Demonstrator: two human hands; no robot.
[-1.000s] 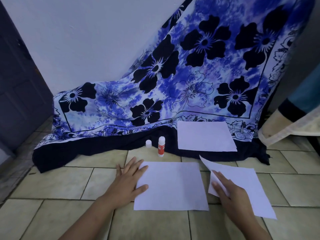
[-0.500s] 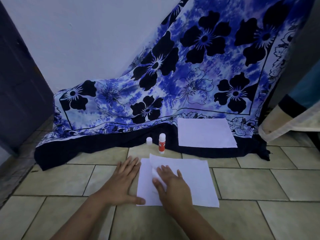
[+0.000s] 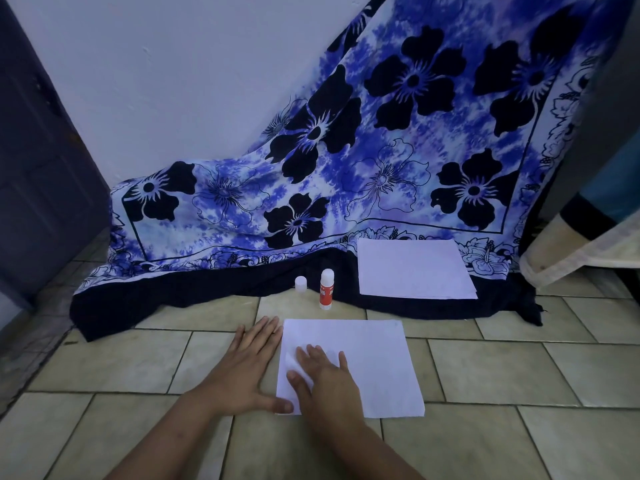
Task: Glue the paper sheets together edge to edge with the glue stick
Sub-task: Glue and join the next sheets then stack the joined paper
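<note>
Sheets (image 3: 374, 358) on the tiled floor (image 3: 121, 362), pressed near the left edge by the flat, empty right hand (image 3: 325, 379). The left hand (image 3: 246, 368), flat and holding nothing, steadies the corner. Step, as judged: sealing the seam. The next join needs the glue stick (image 3: 326, 289) standing just beyond.

Top sheet (image 3: 375, 365) now flat under right hand (image 3: 323, 382)

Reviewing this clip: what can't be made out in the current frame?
Head view:
- Any glued edge of the white paper sheets: covered by the top sheet and right hand.
- Red-and-white glue stick label: too small to read.
- Cream padded object at right: cut off by the frame edge.
</note>
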